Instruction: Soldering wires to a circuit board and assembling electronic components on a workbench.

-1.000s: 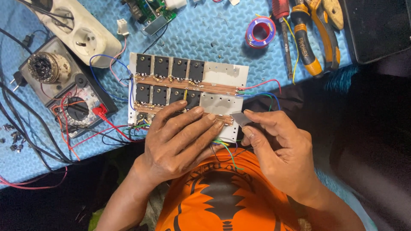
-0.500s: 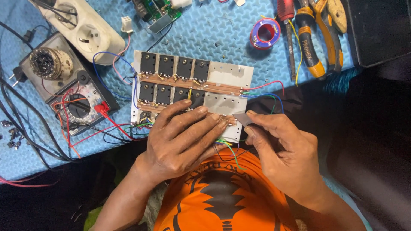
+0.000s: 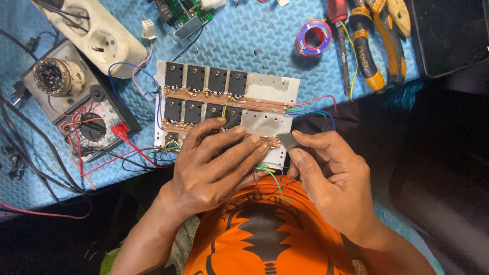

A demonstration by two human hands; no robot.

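A metal plate (image 3: pixel 265 87) with two rows of black square components (image 3: pixel 206 80) and copper strips lies on a blue mat (image 3: pixel 254 35). My left hand (image 3: pixel 216 165) rests flat on the plate's near edge, fingers spread over the lower row. My right hand (image 3: pixel 328 175) pinches a small grey flat piece (image 3: pixel 288 141) between thumb and forefinger at the plate's near right corner. Red, blue and green wires (image 3: pixel 316 109) leave the plate's right side.
A multimeter (image 3: pixel 94 127) with red leads and a soldering stand (image 3: pixel 56 76) sit at the left, a white power strip (image 3: pixel 97 33) behind them. A solder spool (image 3: pixel 311 38), a screwdriver (image 3: pixel 341 40) and yellow-handled pliers (image 3: pixel 369 51) lie at the back right. A black box (image 3: pixel 451 33) stands at far right.
Both hands stay on the plate's near edge; the view has shifted slightly. The right hand still pinches the grey piece.
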